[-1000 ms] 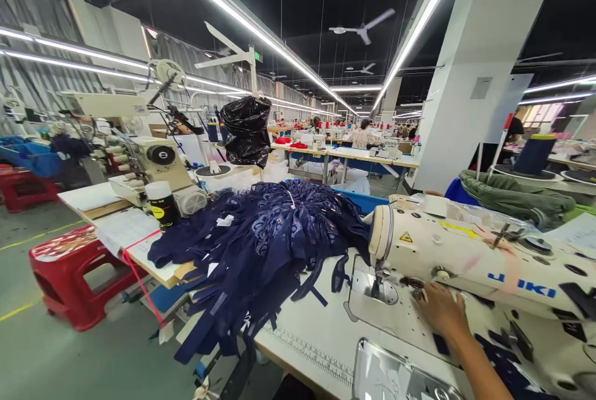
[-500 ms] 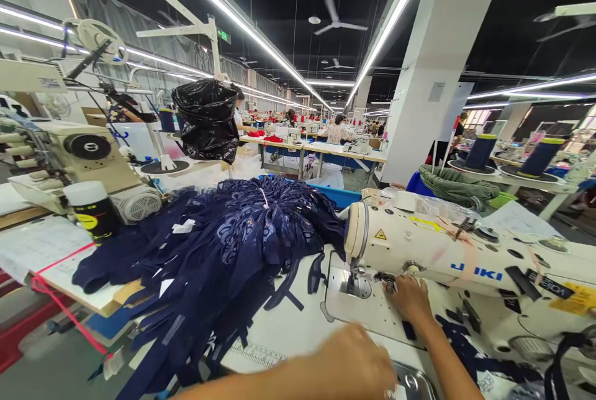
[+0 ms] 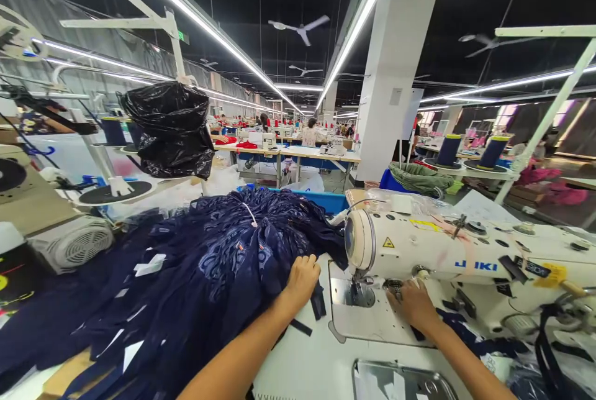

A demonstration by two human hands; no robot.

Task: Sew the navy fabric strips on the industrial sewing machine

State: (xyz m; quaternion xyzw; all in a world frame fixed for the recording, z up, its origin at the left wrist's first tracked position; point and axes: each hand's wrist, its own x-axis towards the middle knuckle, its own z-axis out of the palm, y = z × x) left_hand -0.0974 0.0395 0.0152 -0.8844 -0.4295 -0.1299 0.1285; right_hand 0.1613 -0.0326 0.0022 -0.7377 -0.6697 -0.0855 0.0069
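A big pile of dark blue cloth [image 3: 233, 319] is heaped at the left and middle of the table [image 3: 298, 359], and its strips are gathered near the top by a thin white tie [image 3: 254, 223]. A sewing machine [image 3: 405, 238] is set at the right, just beside the pile. The left hand [image 3: 302, 278] is laid at the right edge of the pile; its fingers are bent in and touch the cloth, but whether any cloth is pinched cannot be told. The right hand [image 3: 415, 305] is placed under the machine's arm, to the right of the needle foot [image 3: 357, 289]. Its fingers are curled beside a small dark metal part [image 3: 395, 288], and since the tips are hidden, it cannot be told if anything is held. Some things could go wrong from here. If one strip is pulled hard, others could be dragged along with it, because the strips are crossed over each other. If the pile is pushed to the right, the loose dark strip [image 3: 301, 327] on the table could be slid under the needle foot and caught. The white scraps [image 3: 149, 265] on the pile could be swept along too, as they seem to be lying loose. The right fingers could be hurt if the machine were started, because they are so near the needle foot.
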